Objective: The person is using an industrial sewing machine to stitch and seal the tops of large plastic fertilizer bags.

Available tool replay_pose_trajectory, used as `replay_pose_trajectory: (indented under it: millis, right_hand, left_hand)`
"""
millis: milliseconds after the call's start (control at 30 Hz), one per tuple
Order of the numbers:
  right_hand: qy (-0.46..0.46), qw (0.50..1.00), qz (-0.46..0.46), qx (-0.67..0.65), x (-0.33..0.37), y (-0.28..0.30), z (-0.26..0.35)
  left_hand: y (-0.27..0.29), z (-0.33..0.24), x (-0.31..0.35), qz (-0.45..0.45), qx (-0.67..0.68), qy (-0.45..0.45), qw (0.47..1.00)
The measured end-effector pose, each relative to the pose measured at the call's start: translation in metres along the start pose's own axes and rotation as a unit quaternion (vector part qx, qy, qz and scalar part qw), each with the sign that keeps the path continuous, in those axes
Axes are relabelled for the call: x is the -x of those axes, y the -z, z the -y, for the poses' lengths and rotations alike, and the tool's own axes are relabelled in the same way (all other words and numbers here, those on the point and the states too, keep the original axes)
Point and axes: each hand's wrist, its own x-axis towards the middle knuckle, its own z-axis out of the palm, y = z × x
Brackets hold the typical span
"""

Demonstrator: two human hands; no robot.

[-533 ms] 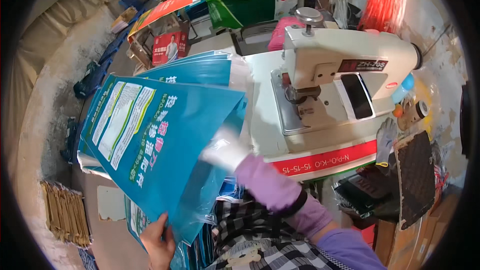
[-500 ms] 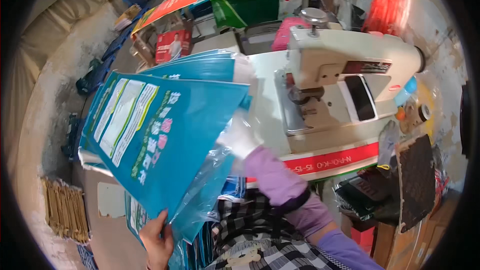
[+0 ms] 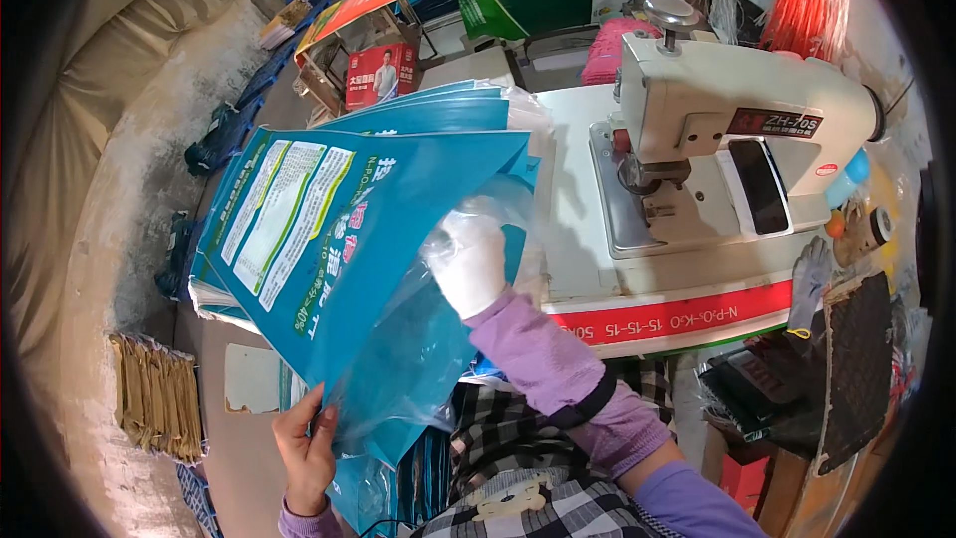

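A large teal printed plastic bag [image 3: 299, 229] lies tilted across a pile of similar teal bags [image 3: 428, 112] to the left of the sewing machine. My bare left hand [image 3: 311, 443] pinches its near corner between thumb and fingers. A crumpled clear plastic liner [image 3: 408, 369] shows along the bag's right edge. My right hand [image 3: 468, 259], in a white glove, is curled at that edge with the clear film around it; its fingertips are partly hidden. More folded teal bags [image 3: 423, 478] rest by my lap.
The cream sewing machine [image 3: 737, 90] stands on a white table [image 3: 573, 189], with a phone [image 3: 759, 184] leaning on it. Red strands [image 3: 809, 0] hang behind. A brown bundle [image 3: 157, 399] sits at far left; a dark board [image 3: 856, 369] rises at right.
My gloved right hand has moved left and down into the clear film along the bag's edge. My left hand keeps its pinch on the near corner. The whole view has shifted slightly.
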Motion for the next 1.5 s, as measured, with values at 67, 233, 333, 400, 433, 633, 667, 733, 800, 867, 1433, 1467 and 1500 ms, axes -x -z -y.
replay_pose_trajectory:
  millis: [67, 233, 333, 400, 433, 633, 667, 733, 800, 867, 1433, 1467, 1500]
  right_hand:
    - [-0.051, 0.99, 0.024, -0.126, -0.003, 0.019, 0.006]
    - [-0.366, 0.912, 0.185, 0.032, 0.085, 0.113, -0.098]
    - [-0.246, 0.922, 0.184, 0.233, 0.123, 0.156, -0.075]
    - [-0.148, 0.97, 0.025, 0.192, 0.119, 0.155, -0.021]
    - [0.101, 0.969, 0.12, 0.19, 0.113, 0.145, 0.0]
    - [0.289, 0.836, 0.457, 0.092, 0.085, 0.021, 0.071]
    - [0.282, 0.791, 0.529, 0.123, 0.068, 0.019, 0.071]
    - [0.145, 0.796, 0.513, 0.287, -0.009, 0.075, 0.082]
    - [-0.083, 0.779, 0.364, 0.504, -0.03, 0.106, -0.054]
    - [-0.1, 0.933, 0.115, 0.325, 0.001, 0.121, -0.075]
    - [0.037, 0.994, -0.061, 0.088, 0.03, 0.12, -0.083]
    - [-0.003, 0.995, -0.078, 0.058, 0.025, 0.116, -0.08]
    - [-0.003, 0.996, -0.075, 0.055, 0.02, 0.118, -0.078]
  left_hand:
    - [0.008, 0.006, 0.006, -0.029, 0.025, 0.033, 0.999]
    - [0.009, 0.002, -0.001, -0.053, 0.136, 0.068, 0.987]
    - [0.013, -0.003, -0.005, -0.041, 0.167, 0.081, 0.982]
    - [0.009, 0.005, 0.001, -0.037, 0.128, 0.056, 0.989]
    - [0.01, 0.008, 0.004, -0.034, 0.087, 0.028, 0.995]
    - [0.01, -0.023, 0.016, 0.059, -0.131, -0.026, 0.989]
    - [0.013, -0.017, 0.02, 0.075, -0.188, -0.084, 0.976]
    - [0.031, 0.001, 0.039, 0.076, -0.223, -0.097, 0.967]
    - [0.018, -0.016, 0.04, 0.105, -0.232, -0.097, 0.962]
    - [0.015, -0.018, 0.041, 0.097, -0.202, -0.062, 0.973]
    - [0.017, 0.006, 0.041, -0.07, -0.174, -0.037, 0.981]
    - [0.024, 0.011, 0.044, -0.033, -0.226, -0.078, 0.97]
    - [0.027, 0.014, 0.048, 0.005, -0.276, -0.119, 0.954]
